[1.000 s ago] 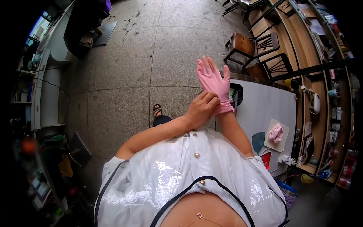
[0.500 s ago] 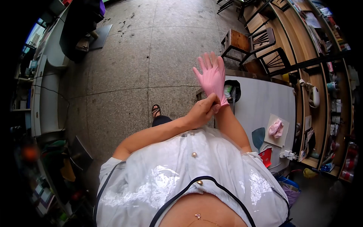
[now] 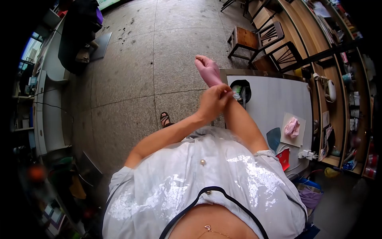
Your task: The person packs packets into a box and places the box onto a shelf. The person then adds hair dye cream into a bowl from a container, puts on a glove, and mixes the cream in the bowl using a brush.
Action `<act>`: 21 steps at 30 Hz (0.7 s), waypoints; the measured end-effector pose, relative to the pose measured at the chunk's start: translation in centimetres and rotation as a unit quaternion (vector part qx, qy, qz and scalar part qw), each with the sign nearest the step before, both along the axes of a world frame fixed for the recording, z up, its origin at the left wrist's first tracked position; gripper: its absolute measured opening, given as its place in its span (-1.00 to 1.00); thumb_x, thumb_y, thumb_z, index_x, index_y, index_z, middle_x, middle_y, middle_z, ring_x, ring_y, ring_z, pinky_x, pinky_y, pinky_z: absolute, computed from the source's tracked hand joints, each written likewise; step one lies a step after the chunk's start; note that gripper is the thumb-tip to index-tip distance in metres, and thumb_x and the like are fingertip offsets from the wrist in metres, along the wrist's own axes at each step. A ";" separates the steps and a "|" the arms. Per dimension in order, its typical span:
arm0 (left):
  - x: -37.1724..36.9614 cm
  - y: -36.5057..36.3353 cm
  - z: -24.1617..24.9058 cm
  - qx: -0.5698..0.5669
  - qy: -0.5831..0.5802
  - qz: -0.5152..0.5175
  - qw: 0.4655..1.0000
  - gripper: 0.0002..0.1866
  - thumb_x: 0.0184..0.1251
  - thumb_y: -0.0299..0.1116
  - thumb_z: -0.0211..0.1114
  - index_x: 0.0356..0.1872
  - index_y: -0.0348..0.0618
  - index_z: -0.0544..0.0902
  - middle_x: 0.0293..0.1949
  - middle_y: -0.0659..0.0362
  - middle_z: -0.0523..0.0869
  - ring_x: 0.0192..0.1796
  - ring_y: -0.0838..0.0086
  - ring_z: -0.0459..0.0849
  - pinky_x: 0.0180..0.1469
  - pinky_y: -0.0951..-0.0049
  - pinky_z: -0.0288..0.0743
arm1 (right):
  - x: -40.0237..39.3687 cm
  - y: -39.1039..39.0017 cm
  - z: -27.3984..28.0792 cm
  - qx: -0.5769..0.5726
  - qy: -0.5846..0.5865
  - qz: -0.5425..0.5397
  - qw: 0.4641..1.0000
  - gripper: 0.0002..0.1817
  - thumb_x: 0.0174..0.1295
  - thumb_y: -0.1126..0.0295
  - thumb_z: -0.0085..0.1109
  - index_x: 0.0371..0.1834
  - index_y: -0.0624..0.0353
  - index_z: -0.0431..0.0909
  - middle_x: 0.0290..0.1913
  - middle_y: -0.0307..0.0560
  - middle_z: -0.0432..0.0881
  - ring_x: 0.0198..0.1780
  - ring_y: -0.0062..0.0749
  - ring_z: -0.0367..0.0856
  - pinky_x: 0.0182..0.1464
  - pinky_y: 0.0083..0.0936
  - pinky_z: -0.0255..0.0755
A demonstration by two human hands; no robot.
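My right hand (image 3: 207, 71) wears a thin pink glove and is curled closed with nothing in it, held out over the floor. At its wrist, my bare left hand (image 3: 215, 99) is closed on the cuff of the pink glove. Just right of the wrists, a black container (image 3: 247, 91) with something pale and green inside stands at the corner of the white table (image 3: 262, 103). Further right, a crumpled pink item (image 3: 291, 127) lies on a pale square sheet (image 3: 299, 142).
A wooden chair (image 3: 246, 38) stands beyond the table, with another beside it. Shelves (image 3: 332, 91) with goods run along the right. On the table's near part are a red packet (image 3: 283, 158) and a white plug (image 3: 306, 153). A person in dark clothing (image 3: 77, 36) is at upper left.
My gloved right hand has gone from spread fingers to curled ones and moved left. My left hand stays closed at its cuff. The view has shifted slightly.
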State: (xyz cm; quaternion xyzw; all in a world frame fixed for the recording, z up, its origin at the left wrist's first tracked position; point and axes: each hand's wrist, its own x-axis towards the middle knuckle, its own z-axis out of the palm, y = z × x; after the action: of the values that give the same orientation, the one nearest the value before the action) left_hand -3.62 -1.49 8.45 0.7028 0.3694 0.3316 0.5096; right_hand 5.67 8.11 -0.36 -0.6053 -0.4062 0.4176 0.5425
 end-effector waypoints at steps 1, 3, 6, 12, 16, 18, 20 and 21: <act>-0.1 -0.5 -0.3 0.020 -0.030 -0.013 0.999 -0.85 0.18 -0.40 0.26 -0.27 -0.23 0.60 -0.42 0.10 0.62 -0.44 0.47 0.55 -0.32 0.51 0.41 | 0.3 -0.4 1.0 0.000 -0.137 0.018 0.990 -0.49 0.18 0.20 0.10 0.14 0.27 0.41 -0.08 -0.03 0.60 -0.04 -0.32 0.55 -0.02 -0.57 0.38; -0.6 -1.2 -1.2 0.055 -0.046 -0.052 0.996 -0.85 0.24 -0.40 0.22 -0.22 -0.24 0.57 -0.41 0.15 0.60 -0.42 0.54 0.51 -0.32 0.55 0.39 | 0.6 -1.1 3.2 -0.001 -0.270 0.030 0.962 -0.47 0.19 0.18 0.09 0.18 0.24 0.39 0.03 -0.01 0.54 0.05 -0.31 0.48 0.05 -0.45 0.39; -0.8 -1.7 -3.6 -0.090 -0.157 -0.095 0.979 -0.84 0.32 -0.40 0.17 -0.17 -0.24 0.53 -0.41 0.27 0.57 -0.38 0.65 0.45 -0.31 0.61 0.34 | 1.0 -1.9 5.1 -0.140 0.067 0.002 0.988 -0.30 0.13 0.06 0.15 0.30 0.18 0.27 0.21 -0.01 0.39 0.22 -0.19 0.33 0.12 -0.21 0.34; -1.6 -2.8 -2.3 -0.278 -0.228 -0.153 0.921 -0.83 0.35 -0.43 0.14 -0.09 -0.20 0.49 -0.35 0.36 0.52 -0.28 0.73 0.42 -0.23 0.70 0.32 | 1.5 -1.0 4.2 0.108 0.542 -0.032 0.833 -0.45 0.22 0.04 0.08 0.19 0.12 0.36 0.25 -0.04 0.34 0.27 -0.23 0.28 0.13 -0.18 0.34; -1.0 -2.5 -4.3 -0.241 -0.211 -0.207 0.925 -0.80 0.32 -0.45 0.17 -0.06 -0.20 0.47 -0.31 0.34 0.52 -0.25 0.72 0.44 -0.19 0.71 0.33 | 2.0 -2.2 4.7 0.099 0.395 0.018 0.913 -0.70 0.31 0.23 -0.02 -0.02 0.16 0.51 -0.23 -0.08 0.58 -0.19 -0.50 0.51 -0.26 -0.62 0.39; -0.7 -2.2 -5.2 -0.169 -0.159 -0.207 0.950 -0.77 0.31 -0.44 0.19 -0.04 -0.19 0.46 -0.27 0.32 0.51 -0.23 0.72 0.44 -0.14 0.70 0.34 | 3.1 -3.7 3.8 0.031 0.309 0.052 0.949 -0.74 0.32 0.29 -0.03 -0.08 0.18 0.55 -0.46 -0.16 0.61 -0.43 -0.62 0.53 -0.45 -0.77 0.33; -0.7 -2.4 -5.4 -0.233 -0.182 -0.231 0.927 -0.68 0.29 -0.43 0.21 0.05 -0.19 0.44 -0.15 0.29 0.53 -0.14 0.67 0.48 -0.04 0.64 0.37 | 4.1 -5.0 3.4 -0.021 0.226 0.000 0.974 -0.79 0.31 0.34 -0.02 -0.20 0.15 0.60 -0.74 -0.32 0.42 -0.72 -0.69 0.31 -0.63 -0.76 0.14; -0.9 -2.7 -5.4 -0.218 -0.165 -0.249 0.929 -0.63 0.29 -0.41 0.21 0.10 -0.18 0.41 -0.09 0.26 0.54 -0.09 0.63 0.49 0.01 0.58 0.37 | 4.9 -6.1 3.3 -0.046 0.196 -0.046 0.978 -0.78 0.32 0.33 -0.03 -0.21 0.18 0.59 -0.75 -0.34 0.41 -0.76 -0.74 0.19 -0.70 -0.77 0.03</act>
State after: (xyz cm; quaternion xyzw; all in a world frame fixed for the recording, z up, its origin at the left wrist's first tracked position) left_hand -4.51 -4.21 3.03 0.5795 0.1567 0.2165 0.7699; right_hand 10.53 2.00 2.97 -0.5539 -0.2440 0.5212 0.6016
